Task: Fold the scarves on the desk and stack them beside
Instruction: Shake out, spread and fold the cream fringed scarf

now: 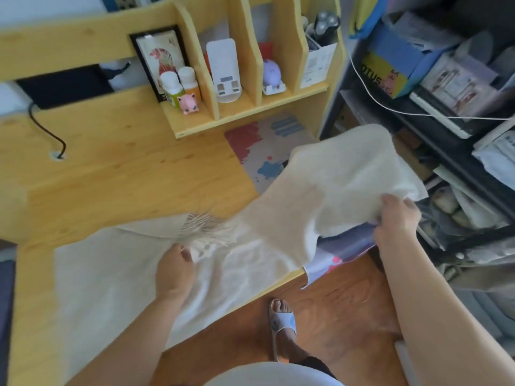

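Observation:
A long cream scarf with a fringed end lies across the near part of the wooden desk. My left hand pinches the fringed end near the desk's middle. My right hand grips the scarf's other end and holds it lifted above the desk's right edge, so the cloth arches up between the two hands. Under the raised part shows a second cloth, pale purple and white with pink marks, hanging over the desk's corner.
A wooden shelf unit with bottles, a picture frame and small figures stands at the back. A paint-splash mat lies under it. A black cable runs into a desk hole. A dark rack of boxes stands right.

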Tool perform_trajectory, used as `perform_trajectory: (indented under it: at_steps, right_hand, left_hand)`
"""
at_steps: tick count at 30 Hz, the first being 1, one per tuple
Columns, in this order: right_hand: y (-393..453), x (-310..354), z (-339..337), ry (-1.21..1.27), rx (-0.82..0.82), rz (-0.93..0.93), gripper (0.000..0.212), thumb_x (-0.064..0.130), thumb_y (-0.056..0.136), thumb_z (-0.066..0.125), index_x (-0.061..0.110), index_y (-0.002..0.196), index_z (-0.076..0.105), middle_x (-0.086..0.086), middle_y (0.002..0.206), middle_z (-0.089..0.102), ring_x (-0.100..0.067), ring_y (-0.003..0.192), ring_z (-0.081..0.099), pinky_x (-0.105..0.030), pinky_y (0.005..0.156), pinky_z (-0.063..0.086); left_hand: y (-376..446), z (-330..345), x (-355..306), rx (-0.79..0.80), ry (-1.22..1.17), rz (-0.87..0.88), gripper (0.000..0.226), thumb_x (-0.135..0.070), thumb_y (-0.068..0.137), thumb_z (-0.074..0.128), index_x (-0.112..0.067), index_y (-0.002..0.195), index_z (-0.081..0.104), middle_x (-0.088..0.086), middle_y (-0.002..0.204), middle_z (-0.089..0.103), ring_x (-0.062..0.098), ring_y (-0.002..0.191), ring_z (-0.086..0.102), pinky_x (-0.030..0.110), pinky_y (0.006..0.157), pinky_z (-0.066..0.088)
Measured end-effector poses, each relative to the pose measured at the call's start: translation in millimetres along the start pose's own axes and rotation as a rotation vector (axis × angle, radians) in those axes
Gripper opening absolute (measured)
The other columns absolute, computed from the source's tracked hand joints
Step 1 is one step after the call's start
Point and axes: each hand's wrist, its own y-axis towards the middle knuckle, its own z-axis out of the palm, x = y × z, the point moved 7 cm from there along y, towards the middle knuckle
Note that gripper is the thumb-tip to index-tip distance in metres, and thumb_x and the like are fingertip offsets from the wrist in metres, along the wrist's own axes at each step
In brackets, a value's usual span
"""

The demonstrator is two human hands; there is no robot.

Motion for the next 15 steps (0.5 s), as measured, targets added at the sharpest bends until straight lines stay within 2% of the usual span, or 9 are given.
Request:
perform_trajectory:
  at_steps: [2,3,6,8,10,11,12,14,15]
  right_hand:
    - [-21.4,34.1,24.6,-0.139,0.081,-0.202,0.029,0.011,0.088,0.056,0.021,0.069,0.037,0.000,0.067,0.037,-0.019,0.068,0.033,-0.030,0.060,0.032]
    - [-37.5,50.8,42.6,-0.226,0.152,-0.291,0.028,0.010,0.089,0.054,0.020,0.070,0.035,-0.001,0.068,0.033,-0.017,0.065,0.031,-0.027,0.056,0.030]
    - [-100.8,91.2,110.4,-0.499,0.380,-0.573,0.031,0.007,0.093,0.053,0.017,0.074,0.031,-0.002,0.069,0.028,-0.015,0.060,0.025,-0.028,0.051,0.026]
    - [-158.8,98.9,154.5,-0.629,0.497,-0.823,0.032,0.006,0.094,0.053,0.017,0.075,0.029,0.000,0.070,0.029,-0.016,0.061,0.028,-0.030,0.054,0.027]
    - [-226.0,74.0,190.7,-0.712,0.672,-1.079,0.014,0.001,0.089,0.055,0.012,0.089,0.047,0.000,0.074,0.040,-0.024,0.068,0.042,-0.036,0.061,0.028]
    - [-259.6,51.9,204.1,-0.776,0.746,-1.209,0.023,-0.003,0.084,0.057,0.009,0.104,0.055,-0.003,0.078,0.049,-0.030,0.074,0.051,-0.037,0.063,0.033]
    - [-285.3,17.8,213.6,-0.897,0.815,-1.318,0.042,-0.004,0.081,0.059,0.009,0.121,0.055,-0.008,0.083,0.058,-0.033,0.077,0.058,-0.038,0.064,0.041]
    - [-305.2,-75.1,217.4,-1.314,0.998,-1.343,0.062,0.003,0.086,0.057,0.018,0.143,0.039,-0.007,0.099,0.065,-0.030,0.082,0.065,-0.038,0.066,0.050]
    - [-293.3,-125.6,207.1,-1.559,1.053,-1.250,0.062,0.012,0.093,0.055,0.022,0.149,0.030,-0.005,0.107,0.065,-0.027,0.085,0.065,-0.036,0.068,0.050]
  left_hand:
    - [0.2,-31.8,6.0,-0.131,-0.272,-0.112,0.026,-0.019,0.105,0.042,-0.004,0.087,0.054,0.011,0.082,0.056,0.033,0.080,0.052,0.039,0.071,0.038]
    - [1.6,-44.8,13.2,-0.162,-0.398,-0.170,0.026,-0.019,0.104,0.045,-0.004,0.086,0.055,0.011,0.080,0.056,0.032,0.079,0.053,0.039,0.070,0.037]
    - [2.8,-80.1,42.2,-0.209,-0.768,-0.375,0.026,-0.027,0.102,0.053,-0.012,0.082,0.060,0.007,0.076,0.053,0.024,0.075,0.048,0.035,0.072,0.037]
    - [-2.7,-107.1,60.7,-0.253,-0.878,-0.447,0.024,-0.030,0.102,0.055,-0.013,0.086,0.062,0.005,0.076,0.052,0.022,0.076,0.047,0.034,0.075,0.037]
    - [-11.9,-130.3,82.2,-0.294,-0.908,-0.470,0.020,-0.030,0.103,0.055,-0.013,0.094,0.062,0.007,0.084,0.058,0.024,0.079,0.052,0.035,0.077,0.041]
    - [-18.0,-139.4,94.3,-0.314,-0.920,-0.479,0.019,-0.030,0.102,0.056,-0.013,0.096,0.062,0.009,0.086,0.060,0.025,0.079,0.055,0.036,0.075,0.042]
    - [-25.0,-146.4,107.7,-0.329,-0.939,-0.488,0.017,-0.029,0.101,0.057,-0.014,0.094,0.061,0.010,0.086,0.060,0.027,0.080,0.057,0.038,0.074,0.044]
    - [-41.5,-156.0,130.3,-0.338,-1.006,-0.522,0.011,-0.023,0.100,0.060,-0.015,0.093,0.060,0.010,0.091,0.063,0.028,0.082,0.060,0.040,0.073,0.048]
    - [-49.3,-157.5,140.6,-0.338,-1.049,-0.551,0.006,-0.019,0.101,0.059,-0.016,0.096,0.061,0.009,0.095,0.065,0.029,0.085,0.062,0.040,0.077,0.050]
